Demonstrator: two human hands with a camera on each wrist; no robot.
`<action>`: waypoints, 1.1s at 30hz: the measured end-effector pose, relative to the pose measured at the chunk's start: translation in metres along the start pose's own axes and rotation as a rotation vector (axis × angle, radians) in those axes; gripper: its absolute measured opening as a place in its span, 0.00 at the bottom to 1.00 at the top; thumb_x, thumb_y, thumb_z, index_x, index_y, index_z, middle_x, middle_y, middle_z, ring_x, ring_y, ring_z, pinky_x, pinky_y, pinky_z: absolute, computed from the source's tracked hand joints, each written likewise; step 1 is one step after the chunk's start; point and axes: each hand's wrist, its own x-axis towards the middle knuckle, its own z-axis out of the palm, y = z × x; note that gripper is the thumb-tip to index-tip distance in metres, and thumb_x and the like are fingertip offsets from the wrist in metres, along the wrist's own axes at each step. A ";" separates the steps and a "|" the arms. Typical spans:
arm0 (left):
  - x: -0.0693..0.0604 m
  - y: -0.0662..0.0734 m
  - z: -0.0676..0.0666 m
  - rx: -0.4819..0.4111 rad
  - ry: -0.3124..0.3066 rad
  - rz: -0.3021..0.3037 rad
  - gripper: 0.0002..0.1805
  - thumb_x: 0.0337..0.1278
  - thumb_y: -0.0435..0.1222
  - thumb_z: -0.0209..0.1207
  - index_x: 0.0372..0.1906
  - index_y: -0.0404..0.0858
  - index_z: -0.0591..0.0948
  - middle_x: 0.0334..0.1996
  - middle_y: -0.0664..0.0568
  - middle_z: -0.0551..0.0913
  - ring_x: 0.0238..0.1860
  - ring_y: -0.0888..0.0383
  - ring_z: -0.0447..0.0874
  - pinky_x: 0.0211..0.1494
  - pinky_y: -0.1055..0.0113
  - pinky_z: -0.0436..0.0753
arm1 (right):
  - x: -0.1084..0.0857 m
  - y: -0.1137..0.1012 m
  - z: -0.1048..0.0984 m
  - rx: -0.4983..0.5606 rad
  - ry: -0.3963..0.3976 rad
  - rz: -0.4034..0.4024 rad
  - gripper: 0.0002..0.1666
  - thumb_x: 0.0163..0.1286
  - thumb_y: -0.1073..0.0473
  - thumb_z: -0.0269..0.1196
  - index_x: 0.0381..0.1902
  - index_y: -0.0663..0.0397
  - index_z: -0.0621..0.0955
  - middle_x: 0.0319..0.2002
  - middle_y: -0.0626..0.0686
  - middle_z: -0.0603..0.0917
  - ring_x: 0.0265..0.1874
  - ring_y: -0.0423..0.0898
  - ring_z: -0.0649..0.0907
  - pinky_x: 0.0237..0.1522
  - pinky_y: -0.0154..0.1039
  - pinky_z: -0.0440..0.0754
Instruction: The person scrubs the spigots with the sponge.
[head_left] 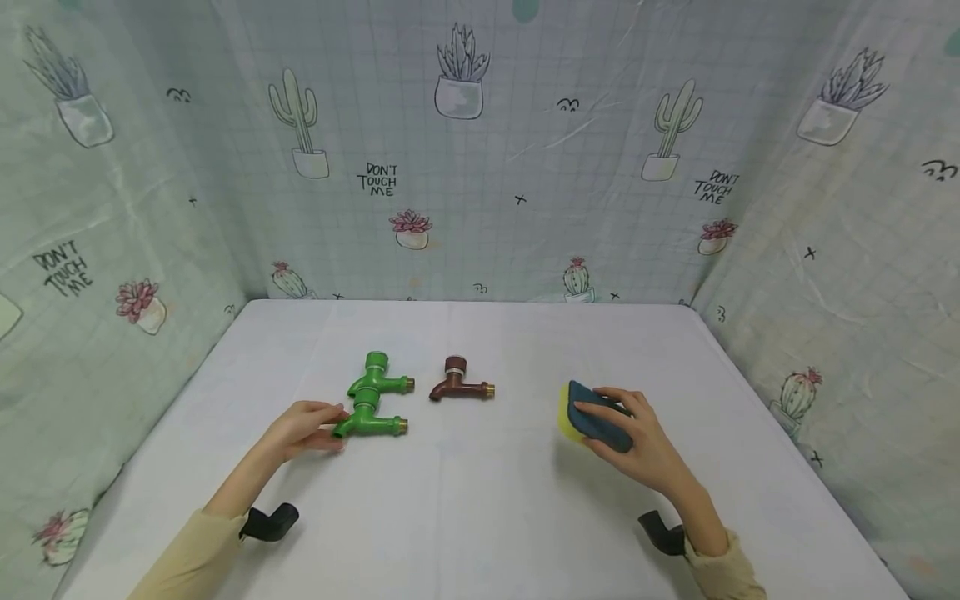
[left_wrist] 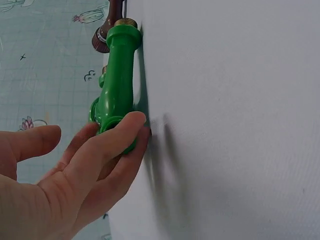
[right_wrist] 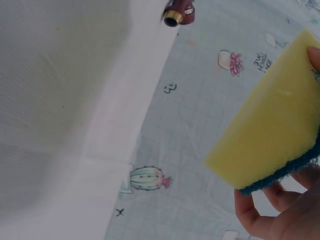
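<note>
In the head view, my left hand (head_left: 303,429) is at the spout end of the nearer green tap (head_left: 371,425). The left wrist view shows its fingers (left_wrist: 107,142) fairly straight beside the spout, the thumb held away; whether they touch it I cannot tell. A second green tap (head_left: 390,384) lies just behind, partly covered by the first. To their right rests a brown tap (head_left: 465,389) with a brass threaded end. My right hand (head_left: 645,442) grips a yellow sponge with a dark blue scouring side (head_left: 603,423), tilted above the table; its yellow face (right_wrist: 270,120) fills much of the right wrist view.
All three taps lie on a white table (head_left: 487,500) left of its middle. Cactus-printed cloth (head_left: 480,167) hangs behind the table and along both sides. A black camera mount (head_left: 273,523) shows below the left wrist, another (head_left: 662,533) below the right wrist.
</note>
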 end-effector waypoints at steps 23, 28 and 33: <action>-0.003 0.009 0.009 0.195 0.115 0.066 0.23 0.65 0.42 0.44 0.49 0.24 0.71 0.53 0.33 0.73 0.48 0.46 0.77 0.47 0.58 0.81 | -0.003 -0.001 0.005 0.026 0.012 -0.010 0.34 0.42 0.63 0.71 0.51 0.38 0.77 0.51 0.59 0.73 0.48 0.50 0.70 0.39 0.51 0.74; -0.004 0.025 0.014 0.219 0.207 0.128 0.23 0.65 0.43 0.43 0.45 0.23 0.73 0.50 0.33 0.73 0.54 0.39 0.72 0.48 0.57 0.80 | -0.002 -0.002 0.006 0.024 -0.015 -0.010 0.33 0.44 0.60 0.71 0.52 0.39 0.77 0.52 0.57 0.73 0.49 0.50 0.69 0.41 0.51 0.73; 0.007 0.037 0.024 0.270 0.196 0.296 0.18 0.64 0.36 0.46 0.47 0.23 0.72 0.50 0.31 0.73 0.51 0.39 0.74 0.46 0.59 0.82 | 0.000 -0.004 0.005 0.025 -0.029 -0.009 0.32 0.45 0.59 0.71 0.52 0.39 0.77 0.53 0.56 0.72 0.49 0.49 0.69 0.43 0.51 0.72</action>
